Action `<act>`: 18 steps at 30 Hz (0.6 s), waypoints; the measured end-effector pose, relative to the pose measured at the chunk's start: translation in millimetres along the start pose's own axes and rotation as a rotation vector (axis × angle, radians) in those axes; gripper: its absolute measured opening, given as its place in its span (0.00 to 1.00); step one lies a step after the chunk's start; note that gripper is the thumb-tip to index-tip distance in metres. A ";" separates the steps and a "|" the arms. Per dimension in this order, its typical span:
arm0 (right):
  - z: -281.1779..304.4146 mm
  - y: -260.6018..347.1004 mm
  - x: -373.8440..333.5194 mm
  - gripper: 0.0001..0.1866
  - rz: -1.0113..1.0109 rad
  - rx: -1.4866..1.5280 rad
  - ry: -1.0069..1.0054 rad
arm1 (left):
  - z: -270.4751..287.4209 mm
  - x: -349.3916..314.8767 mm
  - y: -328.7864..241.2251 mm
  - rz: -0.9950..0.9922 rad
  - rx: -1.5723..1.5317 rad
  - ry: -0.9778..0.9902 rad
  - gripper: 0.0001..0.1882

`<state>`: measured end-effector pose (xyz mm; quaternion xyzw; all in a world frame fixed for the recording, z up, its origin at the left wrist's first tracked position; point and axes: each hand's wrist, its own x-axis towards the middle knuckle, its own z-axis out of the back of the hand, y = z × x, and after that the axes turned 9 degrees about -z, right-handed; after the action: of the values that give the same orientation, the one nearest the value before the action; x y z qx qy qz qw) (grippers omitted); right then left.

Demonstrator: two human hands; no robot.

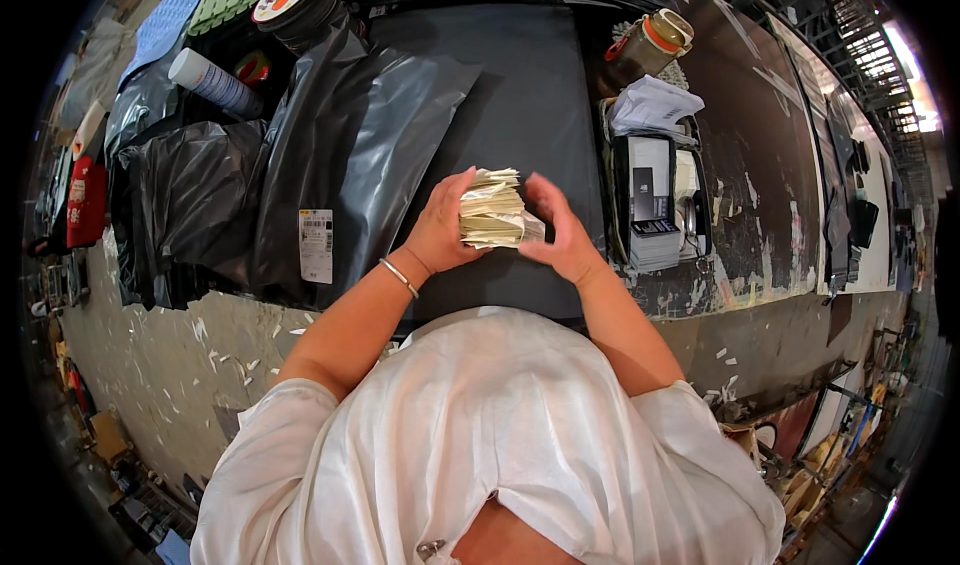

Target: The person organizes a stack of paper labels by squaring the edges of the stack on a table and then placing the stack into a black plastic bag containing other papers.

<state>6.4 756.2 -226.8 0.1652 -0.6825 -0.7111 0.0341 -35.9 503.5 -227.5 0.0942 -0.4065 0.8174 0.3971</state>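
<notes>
A thick stack of cream paper slips [490, 210] stands over the black table surface in front of my body, its edges uneven. My left hand [440, 222] is closed around the stack's left side, with a metal bangle on that wrist. On the other side, my right hand [560, 233] is open, fingers curved and spread. Its thumb is close to the stack's lower right corner, where a whitish loose piece sticks out; whether they touch I cannot tell. A dark padded sheet [530, 95] lies beneath both hands.
Black plastic bags [340, 155], one bearing a white label [316, 245], lie to the left. Beyond them are a spray can [215, 83] and a round tub [290, 5]. An open case [655, 200] with papers and a jar [650, 43] stand on the right.
</notes>
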 end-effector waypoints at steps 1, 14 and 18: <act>0.6 5.7 -7.2 0.51 -0.041 -0.074 0.067 | 0.3 -0.9 0.9 0.030 -0.031 0.011 0.63; 30.9 -0.6 14.9 0.10 -0.059 -0.485 -0.651 | 1.8 -0.4 0.8 0.122 -0.030 0.062 0.55; 20.6 39.5 66.6 0.09 0.204 -0.913 -0.485 | -0.1 -8.1 -0.4 0.039 -0.018 0.073 0.52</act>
<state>-69.2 755.1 -200.2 -0.1030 -0.3044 -0.9469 0.0127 -30.2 499.0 -231.2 0.0528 -0.4007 0.8242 0.3967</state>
